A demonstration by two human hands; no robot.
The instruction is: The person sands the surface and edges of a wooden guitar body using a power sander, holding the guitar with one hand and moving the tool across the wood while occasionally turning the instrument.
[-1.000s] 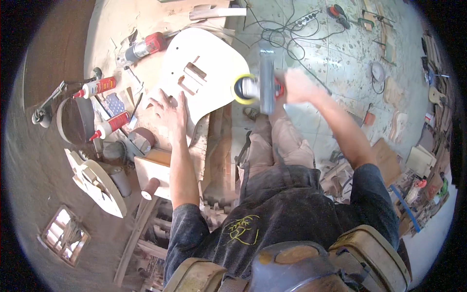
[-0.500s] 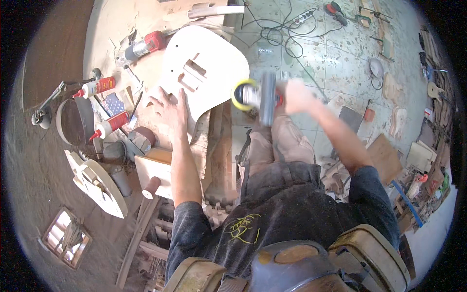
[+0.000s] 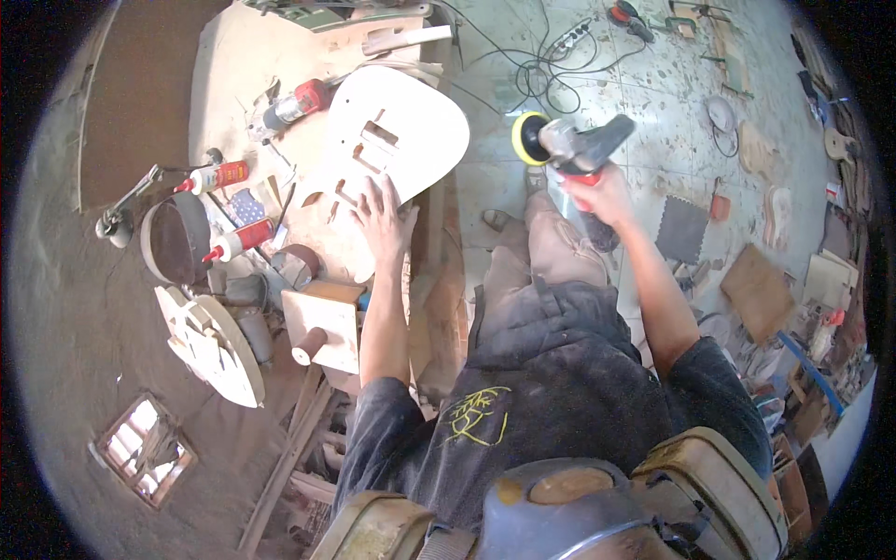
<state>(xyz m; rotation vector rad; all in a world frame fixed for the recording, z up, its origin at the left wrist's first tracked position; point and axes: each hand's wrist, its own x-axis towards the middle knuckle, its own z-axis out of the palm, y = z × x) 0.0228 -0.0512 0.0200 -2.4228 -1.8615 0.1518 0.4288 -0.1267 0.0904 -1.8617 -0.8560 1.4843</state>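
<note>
Pale, dusty floor tiles [image 3: 653,121] stretch out to the right of a wooden desk [image 3: 224,79], and a black cable [image 3: 541,82] lies tangled on them beyond the desk's far right corner. A white guitar body [image 3: 425,140] lies flat along the desk's right edge, its broad rounded end jutting out over that edge, with cut-out slots in its face.

The left hand [image 3: 383,229] rests on the guitar body near the desk's right edge, its fingers spread and its grip released, pressing from above. The right hand [image 3: 605,194] has its grip closed around the handle of a sander [image 3: 571,145], which it holds up in the air over the tiles, just beyond the desk's right edge. The sander's round yellow pad [image 3: 530,138] points toward the guitar body but is apart from it.

Toward the desk's left edge lie two red-and-white glue bottles [image 3: 222,175] with red nozzles, one nearer the person than the other. A red-and-grey power tool [image 3: 297,105] lies between the guitar body and that edge, farther up the desk. Past the desk's near left corner sits a second, pale guitar body [image 3: 233,359], with wood pieces on it.
</note>
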